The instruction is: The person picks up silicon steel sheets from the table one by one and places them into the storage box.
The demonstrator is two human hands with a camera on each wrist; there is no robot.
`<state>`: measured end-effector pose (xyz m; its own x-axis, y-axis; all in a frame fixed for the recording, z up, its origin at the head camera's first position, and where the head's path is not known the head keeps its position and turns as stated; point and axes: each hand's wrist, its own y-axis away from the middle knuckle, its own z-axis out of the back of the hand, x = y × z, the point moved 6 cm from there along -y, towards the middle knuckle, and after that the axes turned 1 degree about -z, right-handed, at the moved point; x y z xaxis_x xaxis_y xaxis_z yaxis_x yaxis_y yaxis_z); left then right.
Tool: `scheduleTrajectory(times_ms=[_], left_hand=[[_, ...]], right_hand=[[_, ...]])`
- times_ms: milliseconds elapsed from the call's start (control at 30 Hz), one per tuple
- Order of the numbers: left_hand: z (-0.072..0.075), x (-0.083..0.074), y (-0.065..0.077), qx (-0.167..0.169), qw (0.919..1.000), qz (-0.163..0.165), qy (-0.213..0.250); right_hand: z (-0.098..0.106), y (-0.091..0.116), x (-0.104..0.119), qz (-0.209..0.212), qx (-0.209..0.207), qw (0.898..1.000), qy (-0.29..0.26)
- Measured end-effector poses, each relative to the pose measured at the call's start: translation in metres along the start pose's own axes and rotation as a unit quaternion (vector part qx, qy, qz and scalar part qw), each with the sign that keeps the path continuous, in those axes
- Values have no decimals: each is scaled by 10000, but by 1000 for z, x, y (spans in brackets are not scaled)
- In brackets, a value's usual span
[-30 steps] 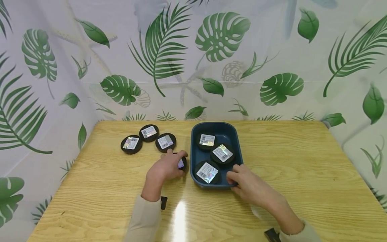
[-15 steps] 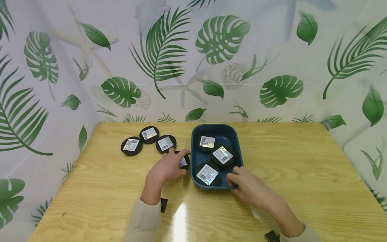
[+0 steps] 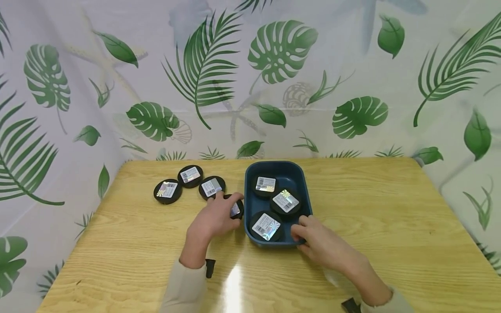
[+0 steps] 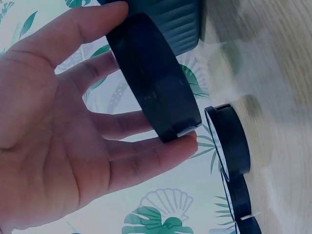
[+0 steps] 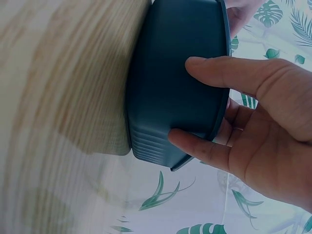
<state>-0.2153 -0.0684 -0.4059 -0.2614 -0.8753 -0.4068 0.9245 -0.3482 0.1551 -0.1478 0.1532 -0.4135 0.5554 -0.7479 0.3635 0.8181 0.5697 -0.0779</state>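
My left hand (image 3: 213, 217) holds a flat round black case (image 4: 153, 78) by its edge, thumb on one side and fingertips on the other. It hangs just left of the dark blue plastic bin (image 3: 278, 245), and part of its white label (image 3: 235, 210) shows between the fingers. In the left wrist view the case is tilted, clear of the tabletop. At the bin's near right corner, my right hand (image 3: 322, 243) grips the rim, with thumb and one finger against the outer wall (image 5: 165, 73). Inside the bin lie three similar black cases, one of them nearest the front (image 3: 267, 227).
Three more labelled black cases lie on the wooden table (image 3: 391, 226) left of the bin: a left one (image 3: 167, 191), a back one (image 3: 190, 176) and a right one (image 3: 212, 188) close by my left fingers. A leaf-patterned cloth (image 3: 289, 126) hangs behind the table.
My left hand has shifted slightly right and up with the black case, closer to the bin's left wall. My right hand stays on the rim. The head view has drifted a little.
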Motion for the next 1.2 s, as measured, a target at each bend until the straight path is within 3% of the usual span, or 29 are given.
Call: scheduleTrajectory(times_ms=[567, 800, 1200], left_hand=[[9, 3, 5, -366, 9992, -59, -156], [15, -1, 4, -531, 9981, -185, -241], [19, -3, 4, -718, 9970, -287, -28]], right_hand=[[-2, 0, 2, -39, 126, 9999, -12], [0, 0, 1, 40, -32, 10000, -2], [0, 0, 1, 99, -103, 9999, 2]])
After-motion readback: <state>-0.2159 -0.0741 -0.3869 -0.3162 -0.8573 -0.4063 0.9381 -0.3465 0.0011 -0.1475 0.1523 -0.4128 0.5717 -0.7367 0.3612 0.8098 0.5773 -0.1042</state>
